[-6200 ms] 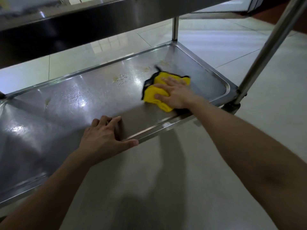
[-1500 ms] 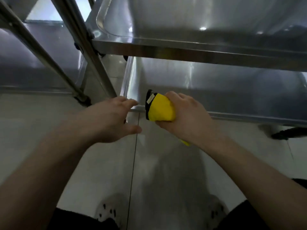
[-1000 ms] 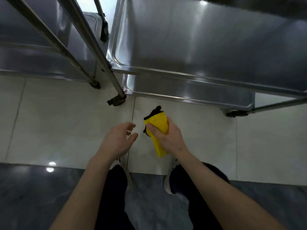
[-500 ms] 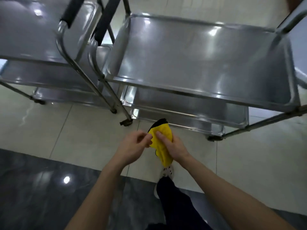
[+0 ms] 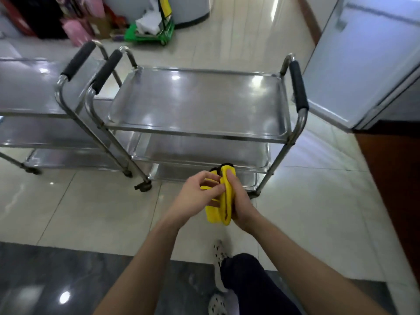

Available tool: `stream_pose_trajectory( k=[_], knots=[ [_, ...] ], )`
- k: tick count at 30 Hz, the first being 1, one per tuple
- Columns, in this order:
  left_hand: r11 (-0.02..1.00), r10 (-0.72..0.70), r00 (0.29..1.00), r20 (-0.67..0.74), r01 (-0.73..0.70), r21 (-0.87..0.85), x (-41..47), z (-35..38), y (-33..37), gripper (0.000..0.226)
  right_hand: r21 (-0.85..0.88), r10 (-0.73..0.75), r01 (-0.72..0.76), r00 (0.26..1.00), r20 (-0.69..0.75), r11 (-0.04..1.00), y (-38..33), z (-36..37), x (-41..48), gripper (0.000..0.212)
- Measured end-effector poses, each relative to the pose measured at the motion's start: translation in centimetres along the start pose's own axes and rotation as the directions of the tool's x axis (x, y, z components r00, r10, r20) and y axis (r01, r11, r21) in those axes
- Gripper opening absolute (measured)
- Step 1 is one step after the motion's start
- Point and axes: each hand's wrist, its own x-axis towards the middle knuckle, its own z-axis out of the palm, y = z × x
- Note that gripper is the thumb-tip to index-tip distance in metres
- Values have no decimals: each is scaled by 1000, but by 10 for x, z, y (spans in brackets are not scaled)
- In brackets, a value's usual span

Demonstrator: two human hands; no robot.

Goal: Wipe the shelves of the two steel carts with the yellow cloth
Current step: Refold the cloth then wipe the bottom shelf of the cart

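Two three-shelf steel carts stand side by side on the tiled floor. The right cart (image 5: 197,135) faces me, its top shelf bare and shiny; the left cart (image 5: 34,114) runs off the left edge. In front of the right cart's bottom shelf I hold the folded yellow cloth (image 5: 219,210) between both hands, away from the carts. My right hand (image 5: 241,201) grips it along its right side. My left hand (image 5: 197,197) pinches its upper left part with the fingertips. A dark trim shows at the cloth's top.
A pale cabinet or door (image 5: 363,64) stands at the right, with a brown wooden panel (image 5: 391,178) below it. Bags and a green trolley (image 5: 147,30) clutter the floor at the back. My legs and spotted shoes (image 5: 219,253) stand on light tiles beside a dark floor strip.
I have gone from crouching at a bottom shelf to standing back from the carts. The cloth left the shelf, and my left hand has come over and taken hold of it too.
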Motion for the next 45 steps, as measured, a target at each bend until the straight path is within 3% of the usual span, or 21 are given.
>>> stream_pose_trajectory(
  k=[4,7,10,13,16,18,22,25,28,30,33,35,37,42,45],
  knots=[
    [992,88,990,113,-98,84,13,68,34,30,-39,-42,38,994,-101,998,-34,-58,-28,51],
    [966,145,957,250,-191,173,39,118,57,55,111,-48,62,991,-122,992,-64,-116,-36,54],
    [891,241,925,293,-331,311,80,182,79,51,271,-13,53,989,-147,961,-96,-182,-36,56],
    [800,315,893,321,-432,416,130,249,102,37,305,-11,54,990,-141,951,-132,-256,-31,58],
    [738,353,848,396,-512,439,175,313,124,23,183,-36,56,993,-110,982,-171,-331,-33,47],
    [751,356,831,429,-527,398,201,351,140,20,-6,-50,50,989,-137,999,-203,-379,-34,35],
    [783,346,868,357,-477,399,256,410,170,25,-315,-15,-23,993,-118,949,-261,-457,-28,55],
    [774,391,875,286,-481,412,298,436,193,21,-582,-64,16,996,-62,813,-301,-501,-11,42],
    [722,413,850,326,-524,452,345,453,214,23,-812,-175,48,982,-67,581,-341,-542,21,54],
    [703,384,852,356,-520,485,384,462,224,21,-885,-208,50,977,-53,464,-369,-570,47,55],
    [615,383,834,397,-551,564,450,474,238,25,-940,-225,84,974,7,332,-413,-611,96,23],
    [533,408,813,415,-581,615,495,484,247,21,-958,-236,145,968,86,246,-443,-635,131,22],
    [522,399,808,434,-589,617,537,495,260,19,-968,-238,162,965,114,192,-476,-656,163,24],
    [686,311,859,406,-499,530,618,514,312,33,-968,-247,209,954,170,142,-559,-692,232,34],
    [640,375,845,381,-534,553,660,507,348,28,-954,-233,268,944,232,133,-603,-701,281,41]
  ],
)
